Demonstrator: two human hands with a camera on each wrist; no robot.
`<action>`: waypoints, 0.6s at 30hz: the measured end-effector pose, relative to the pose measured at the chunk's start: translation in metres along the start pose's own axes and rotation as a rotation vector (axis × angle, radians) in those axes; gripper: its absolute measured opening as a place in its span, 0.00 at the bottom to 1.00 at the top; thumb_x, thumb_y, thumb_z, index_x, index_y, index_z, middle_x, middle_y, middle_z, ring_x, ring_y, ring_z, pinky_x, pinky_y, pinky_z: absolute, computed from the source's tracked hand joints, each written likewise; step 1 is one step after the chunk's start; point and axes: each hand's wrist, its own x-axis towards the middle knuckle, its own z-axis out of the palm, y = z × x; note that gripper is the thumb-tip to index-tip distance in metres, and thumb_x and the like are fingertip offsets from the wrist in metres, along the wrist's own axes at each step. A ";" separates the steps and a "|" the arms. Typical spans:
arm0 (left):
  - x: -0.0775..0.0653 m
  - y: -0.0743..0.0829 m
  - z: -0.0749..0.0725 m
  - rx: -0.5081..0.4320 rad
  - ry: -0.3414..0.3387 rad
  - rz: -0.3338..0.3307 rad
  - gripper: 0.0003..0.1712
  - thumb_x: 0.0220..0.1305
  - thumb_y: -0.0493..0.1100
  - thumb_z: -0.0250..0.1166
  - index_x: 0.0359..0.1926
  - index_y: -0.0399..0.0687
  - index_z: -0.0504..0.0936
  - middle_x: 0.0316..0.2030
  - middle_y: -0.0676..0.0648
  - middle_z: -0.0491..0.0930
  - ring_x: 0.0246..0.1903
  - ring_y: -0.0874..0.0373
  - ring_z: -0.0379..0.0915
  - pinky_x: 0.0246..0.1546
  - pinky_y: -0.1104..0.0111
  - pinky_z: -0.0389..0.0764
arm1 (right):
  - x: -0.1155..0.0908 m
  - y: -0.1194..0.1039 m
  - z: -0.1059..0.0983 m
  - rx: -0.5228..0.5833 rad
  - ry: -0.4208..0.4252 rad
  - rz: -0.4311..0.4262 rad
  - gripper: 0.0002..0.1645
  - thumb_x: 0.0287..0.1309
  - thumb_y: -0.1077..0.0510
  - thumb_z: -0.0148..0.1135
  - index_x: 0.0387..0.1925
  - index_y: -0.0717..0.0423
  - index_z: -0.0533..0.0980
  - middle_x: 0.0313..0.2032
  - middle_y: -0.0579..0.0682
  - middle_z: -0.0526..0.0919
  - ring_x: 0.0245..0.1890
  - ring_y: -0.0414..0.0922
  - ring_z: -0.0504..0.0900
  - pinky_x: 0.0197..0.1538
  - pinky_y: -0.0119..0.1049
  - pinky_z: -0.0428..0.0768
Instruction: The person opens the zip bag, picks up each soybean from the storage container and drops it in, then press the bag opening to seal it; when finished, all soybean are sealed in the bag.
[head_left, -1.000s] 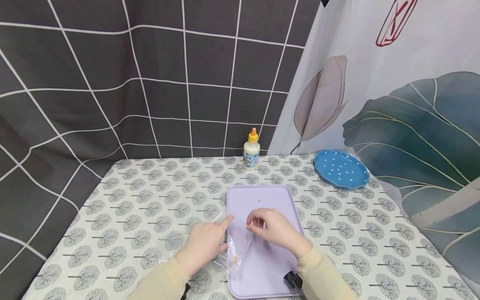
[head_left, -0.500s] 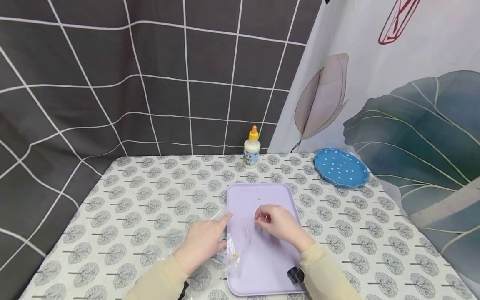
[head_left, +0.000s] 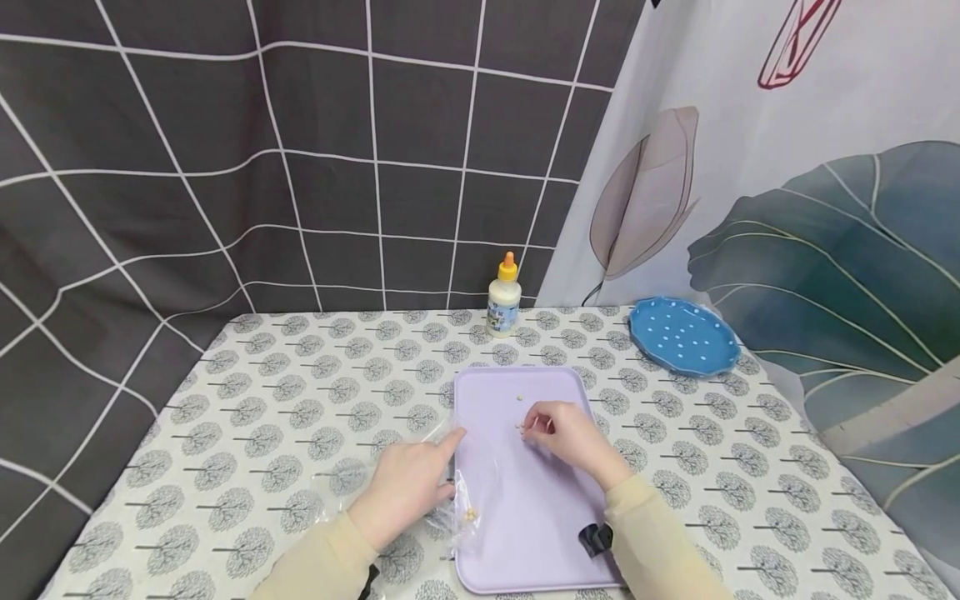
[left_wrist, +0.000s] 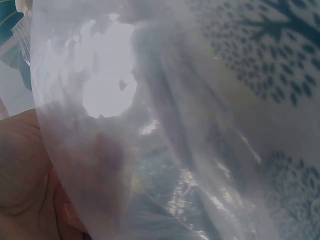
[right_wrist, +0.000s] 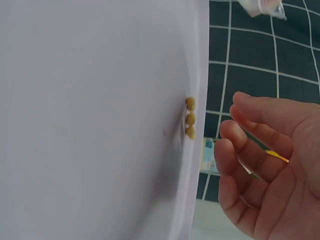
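Observation:
My left hand [head_left: 408, 479] holds a clear plastic bag [head_left: 477, 542] at the left edge of a lilac tray [head_left: 536, 533], its index finger stretched along the tray's edge. A few yellowish soybeans [head_left: 470, 514] show inside the bag. In the left wrist view the shiny bag [left_wrist: 170, 125] partly covers the fingers. My right hand [head_left: 566, 433] is low over the tray, fingers loosely bent, thumb and fingertips close by small soybeans [head_left: 518, 426]. One soybean [head_left: 520, 397] lies farther back. The right wrist view shows three soybeans [right_wrist: 190, 118] in a line, with nothing between the fingers.
Behind the tray stands a glue bottle [head_left: 503, 300] with a yellow and orange cap. A blue dotted plate [head_left: 686, 337] sits at the back right. A tree-print cloth [head_left: 292, 417] covers the table, and a dark checked curtain [head_left: 420, 200] hangs behind.
My right hand has moved right and slightly away from the bag across the tray; small soybeans now show at its fingertips. My left hand stays in place with the bag.

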 end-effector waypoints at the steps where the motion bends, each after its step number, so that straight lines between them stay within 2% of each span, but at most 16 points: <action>1: 0.000 0.000 0.000 0.001 0.001 -0.001 0.42 0.44 0.58 0.73 0.61 0.49 0.73 0.12 0.59 0.67 0.11 0.66 0.57 0.14 0.73 0.61 | 0.002 0.001 0.000 0.005 0.001 0.002 0.05 0.49 0.61 0.69 0.27 0.51 0.79 0.21 0.39 0.76 0.23 0.36 0.72 0.29 0.28 0.73; 4: 0.000 -0.001 0.001 -0.002 -0.005 -0.002 0.42 0.45 0.58 0.73 0.61 0.49 0.73 0.12 0.58 0.67 0.11 0.66 0.57 0.14 0.73 0.61 | 0.005 0.004 -0.001 -0.019 0.004 0.031 0.06 0.49 0.61 0.69 0.27 0.50 0.78 0.22 0.40 0.77 0.24 0.36 0.73 0.30 0.29 0.74; 11: 0.000 -0.002 0.001 -0.046 -0.016 0.005 0.41 0.46 0.57 0.73 0.61 0.47 0.73 0.14 0.58 0.70 0.12 0.66 0.60 0.14 0.74 0.62 | 0.009 0.006 -0.003 -0.167 -0.024 0.120 0.07 0.47 0.57 0.71 0.27 0.48 0.78 0.21 0.40 0.75 0.22 0.37 0.71 0.30 0.33 0.72; 18: 0.001 -0.002 -0.001 -0.036 -0.034 -0.006 0.41 0.46 0.57 0.72 0.61 0.49 0.72 0.14 0.59 0.69 0.12 0.66 0.59 0.14 0.74 0.61 | 0.014 0.005 -0.001 -0.219 -0.030 0.131 0.08 0.46 0.56 0.72 0.26 0.48 0.78 0.21 0.41 0.76 0.22 0.38 0.72 0.31 0.34 0.73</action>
